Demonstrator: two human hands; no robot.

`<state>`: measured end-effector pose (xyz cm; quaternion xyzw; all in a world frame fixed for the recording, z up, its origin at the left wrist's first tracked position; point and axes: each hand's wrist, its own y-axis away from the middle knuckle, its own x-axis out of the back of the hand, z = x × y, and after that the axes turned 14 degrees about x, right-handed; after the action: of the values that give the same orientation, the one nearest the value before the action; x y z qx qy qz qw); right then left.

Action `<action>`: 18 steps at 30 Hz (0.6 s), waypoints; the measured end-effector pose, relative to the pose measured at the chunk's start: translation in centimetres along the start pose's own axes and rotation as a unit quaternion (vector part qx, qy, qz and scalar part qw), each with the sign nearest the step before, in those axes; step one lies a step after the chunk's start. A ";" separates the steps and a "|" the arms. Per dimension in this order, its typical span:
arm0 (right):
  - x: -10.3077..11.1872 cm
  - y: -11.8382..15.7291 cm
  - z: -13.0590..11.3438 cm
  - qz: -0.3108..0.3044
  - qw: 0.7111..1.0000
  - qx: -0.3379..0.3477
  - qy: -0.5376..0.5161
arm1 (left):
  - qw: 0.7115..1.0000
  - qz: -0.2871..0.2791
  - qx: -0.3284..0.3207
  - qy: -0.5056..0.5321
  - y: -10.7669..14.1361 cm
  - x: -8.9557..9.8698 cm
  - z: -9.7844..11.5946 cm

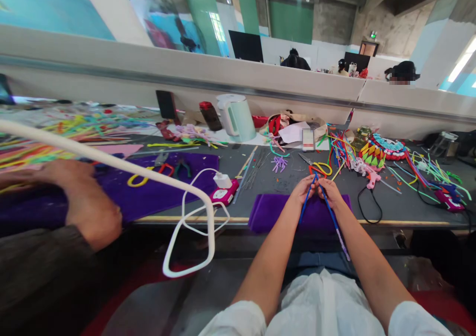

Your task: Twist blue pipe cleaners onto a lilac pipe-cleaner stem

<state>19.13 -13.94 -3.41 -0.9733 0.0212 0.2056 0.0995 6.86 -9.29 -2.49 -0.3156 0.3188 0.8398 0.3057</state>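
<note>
Blue stems (329, 208), between left hand (303, 189) and right hand (330, 188): matt, fuzzy-looking.
Folded cloth (273, 208), beneath the hands: matt, soft.
Kettle (243, 117), beyond the hands: smooth plastic.
Socket block (231, 193), left of the hands: glossy plastic.
Tabletop (401, 212): matt.

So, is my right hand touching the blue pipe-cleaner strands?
Touching. The head view shows your right hand pinching the blue pipe-cleaner strands near their upper ends.
</note>
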 end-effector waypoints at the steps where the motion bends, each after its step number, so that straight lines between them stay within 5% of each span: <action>1: 0.0 0.0 0.0 0.004 1.000 -0.001 -0.003 | 1.000 -0.007 0.002 0.000 0.1 -0.1 0.0; 18: -0.6 0.2 -0.8 0.004 1.000 0.011 0.017 | 0.993 0.049 -0.100 -0.040 -0.5 -0.2 -0.9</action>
<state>18.84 -14.28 -2.47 -0.9754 0.0293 0.1893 0.1092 7.64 -9.72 -3.03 -0.2944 0.2358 0.8934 0.2441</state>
